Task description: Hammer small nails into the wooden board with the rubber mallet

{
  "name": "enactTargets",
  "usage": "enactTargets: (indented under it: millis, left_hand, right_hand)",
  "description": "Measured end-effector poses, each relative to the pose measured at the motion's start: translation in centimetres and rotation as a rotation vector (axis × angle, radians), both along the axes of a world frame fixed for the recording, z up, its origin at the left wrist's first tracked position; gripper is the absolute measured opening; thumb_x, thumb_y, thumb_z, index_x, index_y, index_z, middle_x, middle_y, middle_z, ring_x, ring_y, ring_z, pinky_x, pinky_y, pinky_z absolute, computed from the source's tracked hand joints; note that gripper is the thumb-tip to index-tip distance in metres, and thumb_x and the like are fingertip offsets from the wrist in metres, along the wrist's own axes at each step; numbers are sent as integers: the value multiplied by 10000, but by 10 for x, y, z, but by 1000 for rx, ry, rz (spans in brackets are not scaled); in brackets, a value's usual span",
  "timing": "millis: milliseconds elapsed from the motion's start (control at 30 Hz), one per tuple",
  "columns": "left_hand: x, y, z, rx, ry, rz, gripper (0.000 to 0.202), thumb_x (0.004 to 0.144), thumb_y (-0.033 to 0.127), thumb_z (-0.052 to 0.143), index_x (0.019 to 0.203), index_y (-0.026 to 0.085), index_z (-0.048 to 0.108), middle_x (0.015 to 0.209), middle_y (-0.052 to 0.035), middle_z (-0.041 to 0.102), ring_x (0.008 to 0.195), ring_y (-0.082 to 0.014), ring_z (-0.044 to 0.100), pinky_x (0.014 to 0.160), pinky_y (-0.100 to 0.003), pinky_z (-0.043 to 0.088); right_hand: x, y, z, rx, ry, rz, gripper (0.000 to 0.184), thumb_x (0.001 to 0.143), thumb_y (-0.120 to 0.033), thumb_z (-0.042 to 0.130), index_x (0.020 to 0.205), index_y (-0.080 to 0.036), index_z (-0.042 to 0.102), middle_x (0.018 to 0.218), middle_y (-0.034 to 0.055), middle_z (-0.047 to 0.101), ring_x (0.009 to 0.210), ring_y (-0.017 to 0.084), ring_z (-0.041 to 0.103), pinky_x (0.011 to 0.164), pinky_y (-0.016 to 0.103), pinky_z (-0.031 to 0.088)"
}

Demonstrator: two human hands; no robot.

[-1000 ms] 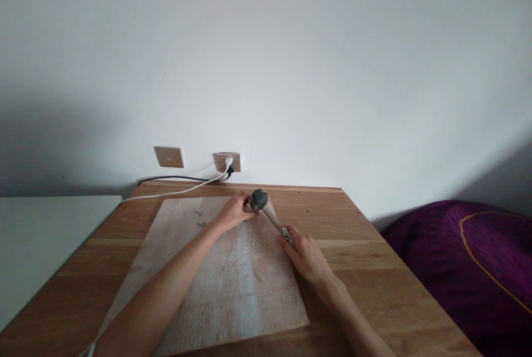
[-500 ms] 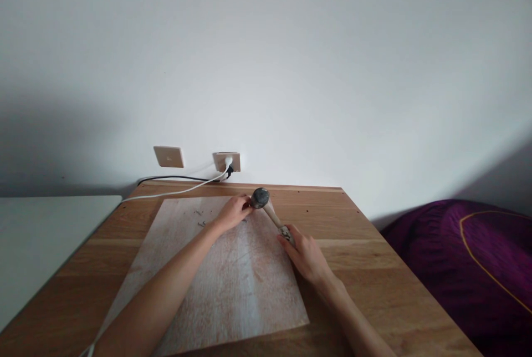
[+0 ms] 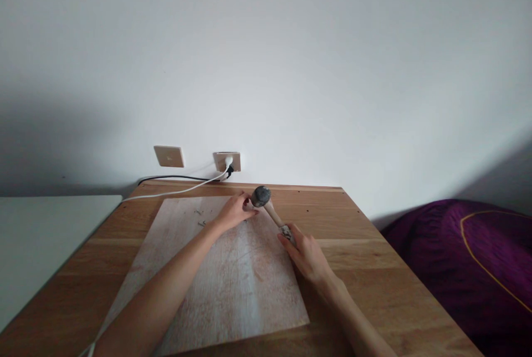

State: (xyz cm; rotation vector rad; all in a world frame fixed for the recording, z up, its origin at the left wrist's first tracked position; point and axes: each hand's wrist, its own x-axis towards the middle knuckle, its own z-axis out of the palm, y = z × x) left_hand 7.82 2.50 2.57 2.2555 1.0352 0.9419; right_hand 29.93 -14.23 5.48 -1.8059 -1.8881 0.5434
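My right hand (image 3: 310, 254) is wrapped round the handle of a rubber mallet (image 3: 261, 196) with a dark head and a pale, stained handle. The mallet head is raised just above the far part of a whitish worn board (image 3: 233, 290). Beside the head, to its left, is my left hand (image 3: 236, 212), thumb and forefinger apart in a loose curve. Anything small between those fingers is too fine to make out. Several nails (image 3: 201, 223) lie loose on the board left of my left hand.
The board lies on a wooden tabletop (image 3: 353, 285) against a white wall. A socket (image 3: 235, 162) with a white cable (image 3: 166, 195) and a black one is behind; a wall plate (image 3: 169, 156) is left of it. A white surface (image 3: 54, 235) adjoins left, purple fabric (image 3: 440, 257) right.
My left thumb and forefinger have parted from a closer pinch, the thumb moving slightly right and down. The mallet head has risen a little; my right hand keeps its grip.
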Motion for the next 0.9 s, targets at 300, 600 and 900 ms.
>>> enactTargets:
  millis: [300,600,900]
  left_hand:
    - [-1,-3,6,-4,38,-4,113,805,260,755,854,169,708,850,-28,636,779,-188,609,722,-278,460]
    - [1,4,-2,-19,23,-53,57,843,161,682,787,160,687,811,-31,671,768,-179,622,708,-269,437]
    - [-1,1,-2,16,45,-13,176,772,224,761,928,174,699,927,-33,658,839,-198,633,753,-282,470]
  right_hand:
    - [-1,0,1,-21,-47,-29,253,1040,-405,439,1119,-239,614,905,73,777,896,272,765,683,270,421]
    - [1,1,-2,-37,-34,-32,301,1034,-425,415,1162,-230,606,931,89,776,916,283,762,709,287,437]
    - [4,3,7,-14,42,6,264,1006,-446,448,979,-243,616,846,56,742,816,253,723,674,279,396]
